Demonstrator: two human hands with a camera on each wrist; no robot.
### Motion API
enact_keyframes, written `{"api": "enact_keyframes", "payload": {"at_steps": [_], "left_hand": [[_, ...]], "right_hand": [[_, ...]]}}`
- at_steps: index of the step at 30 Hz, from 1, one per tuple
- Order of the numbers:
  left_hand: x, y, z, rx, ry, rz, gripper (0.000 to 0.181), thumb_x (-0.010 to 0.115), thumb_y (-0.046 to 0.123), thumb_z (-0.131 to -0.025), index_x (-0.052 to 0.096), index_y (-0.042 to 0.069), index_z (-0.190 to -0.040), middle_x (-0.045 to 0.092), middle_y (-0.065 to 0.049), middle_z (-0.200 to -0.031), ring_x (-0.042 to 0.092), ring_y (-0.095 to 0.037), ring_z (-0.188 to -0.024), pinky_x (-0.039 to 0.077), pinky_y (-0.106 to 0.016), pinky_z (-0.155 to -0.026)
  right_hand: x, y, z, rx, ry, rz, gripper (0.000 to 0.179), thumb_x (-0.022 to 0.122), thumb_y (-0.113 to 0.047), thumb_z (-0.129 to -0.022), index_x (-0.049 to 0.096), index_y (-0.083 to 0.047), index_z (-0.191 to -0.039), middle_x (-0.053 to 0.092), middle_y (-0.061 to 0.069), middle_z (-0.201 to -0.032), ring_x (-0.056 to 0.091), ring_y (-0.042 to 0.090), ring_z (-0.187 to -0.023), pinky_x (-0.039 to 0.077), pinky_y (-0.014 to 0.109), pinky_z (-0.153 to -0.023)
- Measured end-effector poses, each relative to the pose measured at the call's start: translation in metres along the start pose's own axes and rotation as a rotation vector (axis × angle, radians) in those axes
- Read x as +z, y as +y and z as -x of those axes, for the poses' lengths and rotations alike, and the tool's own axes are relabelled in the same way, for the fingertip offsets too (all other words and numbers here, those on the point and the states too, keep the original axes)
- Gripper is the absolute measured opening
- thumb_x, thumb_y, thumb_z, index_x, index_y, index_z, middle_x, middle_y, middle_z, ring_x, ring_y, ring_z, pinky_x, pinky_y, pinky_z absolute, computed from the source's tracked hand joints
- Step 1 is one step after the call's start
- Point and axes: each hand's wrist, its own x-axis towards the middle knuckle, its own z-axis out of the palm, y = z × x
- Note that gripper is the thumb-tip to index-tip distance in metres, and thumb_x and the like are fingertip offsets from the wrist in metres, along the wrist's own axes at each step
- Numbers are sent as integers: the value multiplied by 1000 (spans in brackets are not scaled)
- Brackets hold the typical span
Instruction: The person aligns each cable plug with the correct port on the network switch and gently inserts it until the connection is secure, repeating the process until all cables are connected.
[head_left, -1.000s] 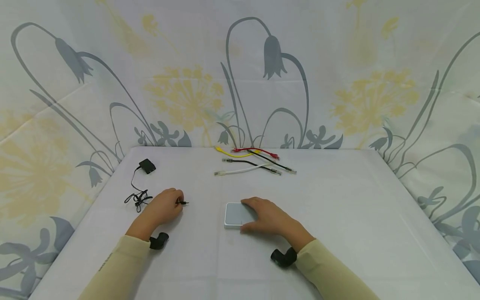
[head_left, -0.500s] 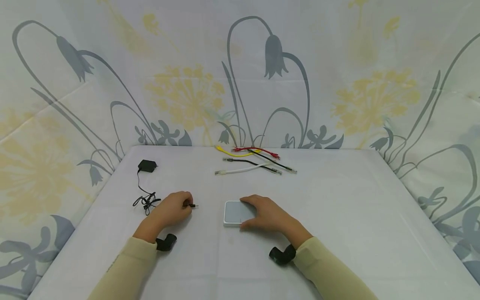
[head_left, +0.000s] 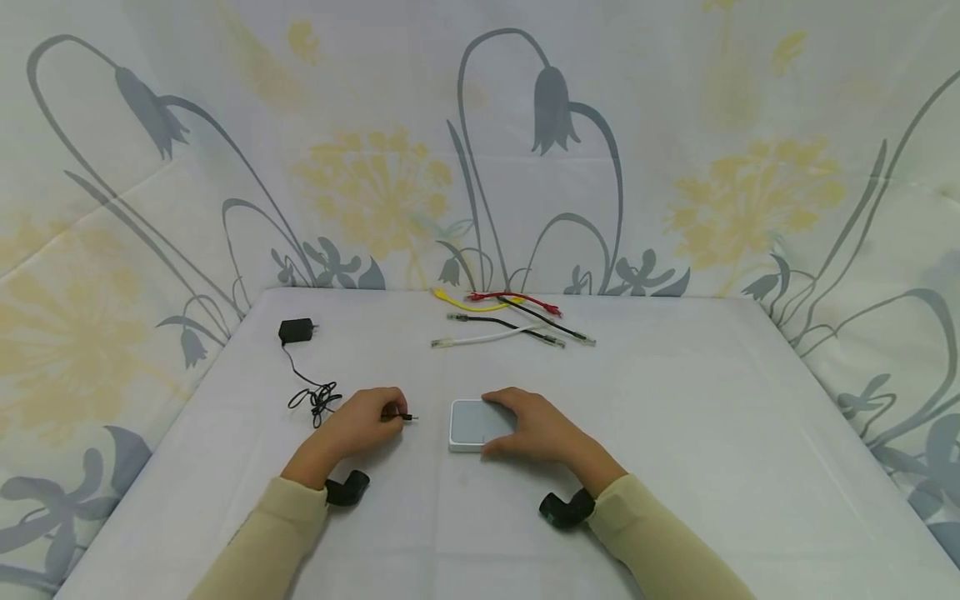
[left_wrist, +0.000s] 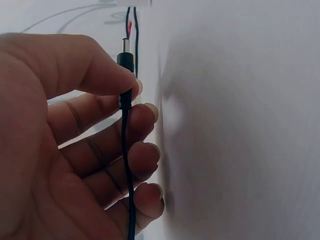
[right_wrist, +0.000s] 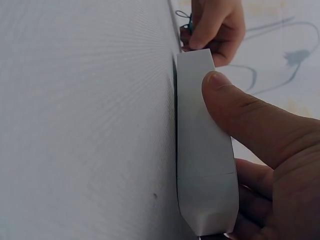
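Observation:
My left hand (head_left: pixel 367 422) pinches a black barrel plug (left_wrist: pixel 125 62) between thumb and forefinger. The plug's metal tip points away from the fingers, toward the flat white box (head_left: pixel 472 427), with a gap between them. From the plug, a thin black cord (left_wrist: pixel 127 165) runs down across the palm. On the table, the box has a grey top and rounded corners. Thumb and fingers of my right hand (head_left: pixel 536 427) grip its right part from opposite sides. In the right wrist view, the thumb lies against the white side wall (right_wrist: pixel 202 120).
A black power adapter (head_left: pixel 297 331) lies at the back left, its cord bunched in loose loops (head_left: pixel 317 402) beside the left hand. Several short network cables, among them a red one (head_left: pixel 517 300) and a white one (head_left: pixel 483 338), lie at the back middle. Flowered cloth (head_left: pixel 645 167) hangs behind.
My left hand has moved right with the plug, closer to the white box, and drags the looped cord along. The adapter has turned slightly. My right hand stays on the box.

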Motion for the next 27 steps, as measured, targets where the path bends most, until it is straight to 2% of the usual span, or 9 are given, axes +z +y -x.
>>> {"api": "enact_keyframes", "payload": {"at_steps": [9, 20, 27], "left_hand": [[6, 10, -1, 6, -13, 27, 5, 63, 16, -89, 64, 15, -94, 59, 4, -82, 51, -12, -76, 45, -31, -70], [12, 19, -1, -14, -4, 42, 6, 63, 16, -90, 66, 17, -96, 61, 5, -85, 52, -11, -77, 46, -31, -72], [14, 27, 0, 13, 4, 37, 7, 64, 18, -90, 66, 17, -97, 61, 6, -83, 52, -10, -77, 45, -30, -71]], "right_hand": [[2, 3, 0, 2, 20, -9, 77, 81, -48, -72, 52, -24, -139, 55, -3, -138, 54, 15, -110, 45, 39, -96], [2, 4, 2, -3, 23, -26, 77, 80, -48, -73, 51, -24, -140, 54, -4, -139, 54, 14, -113, 45, 40, -96], [3, 4, 2, -7, 32, -23, 77, 80, -49, -73, 51, -25, -140, 54, -4, -139, 54, 15, -117, 45, 42, -98]]}}
